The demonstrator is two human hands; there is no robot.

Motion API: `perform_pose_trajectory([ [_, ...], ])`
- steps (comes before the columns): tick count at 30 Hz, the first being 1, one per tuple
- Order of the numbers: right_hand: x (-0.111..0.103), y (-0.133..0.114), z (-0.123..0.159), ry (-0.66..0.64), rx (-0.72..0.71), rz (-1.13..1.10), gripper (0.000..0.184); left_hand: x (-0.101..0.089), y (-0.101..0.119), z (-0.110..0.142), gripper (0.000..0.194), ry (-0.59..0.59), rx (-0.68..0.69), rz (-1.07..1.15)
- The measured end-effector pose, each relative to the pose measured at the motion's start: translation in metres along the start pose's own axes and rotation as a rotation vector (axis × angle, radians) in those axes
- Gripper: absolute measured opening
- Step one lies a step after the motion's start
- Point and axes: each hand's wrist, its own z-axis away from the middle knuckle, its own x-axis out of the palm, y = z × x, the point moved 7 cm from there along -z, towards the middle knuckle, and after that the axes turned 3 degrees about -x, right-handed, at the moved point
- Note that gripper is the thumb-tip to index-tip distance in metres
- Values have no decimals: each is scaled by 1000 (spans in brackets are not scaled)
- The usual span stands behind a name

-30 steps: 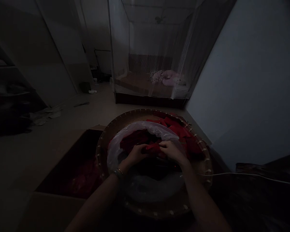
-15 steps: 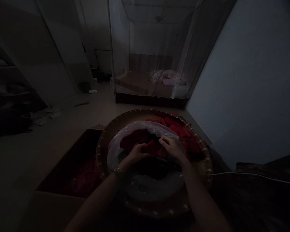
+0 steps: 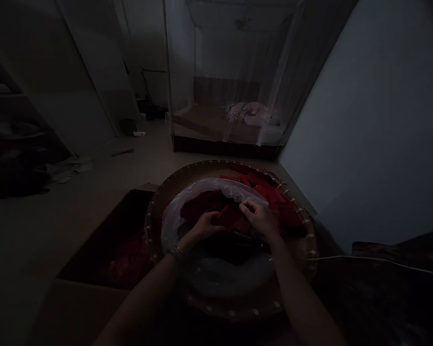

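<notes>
Basically, handling of one red piece (image 3: 226,217) is in hand, done inside the plastic bag (image 3: 218,184) that sits in the round basket (image 3: 176,177). Left hand (image 3: 203,227) grips the piece at its left end, thumb and fingers narrow around it. Right hand (image 3: 258,218) is just beyond the piece's right side, fingertips pinched together; too dark to tell if anything thin is between them. So the red piece lies between the two hands, tilted, over the bag's dark middle. Red pile (image 3: 272,194) past the right hand, in the basket; cardboard box (image 3: 82,300) left of the left forearm, more red stuff inside. White cord (image 3: 364,258) runs off right of the right forearm.

Next move, my guess, calls for a steady left grip and fine fingertip work from the right.

Versus one second ago: right fingers were on the piece, now lifted up off it; piece shows more face. Left hand about the same. Camera view slightly shifted.
</notes>
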Motion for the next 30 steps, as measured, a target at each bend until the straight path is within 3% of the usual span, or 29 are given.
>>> perform_pose_trajectory([
  [3, -8, -13, 3, 94, 12, 89, 27, -1, 0, -1, 35, 8, 30, -6],
  [6, -11, -27, 6, 100, -27, 137, 21, -2, 1, -2, 34, 25, 55, -31],
  [10, -6, -41, 8, 18, -184, 150, 16, -2, 0, -2, 31, 26, 54, -86],
  [14, 10, -38, 9, -99, -277, 154, 23, -1, -2, -2, 30, 25, 58, -110],
  [19, 27, -34, 9, -214, -261, 164, 27, -1, -1, -4, 28, -1, 166, -39],
  [24, 32, -33, 8, -278, -211, -5, 25, 2, -5, -4, 31, -69, 159, 9],
  [28, 36, -19, 6, -289, -53, -135, 25, 4, -8, 0, 40, -108, 106, -164],
  [30, 38, -19, 6, -287, -62, -181, 23, 3, -12, 1, 36, -108, 61, -269],
])
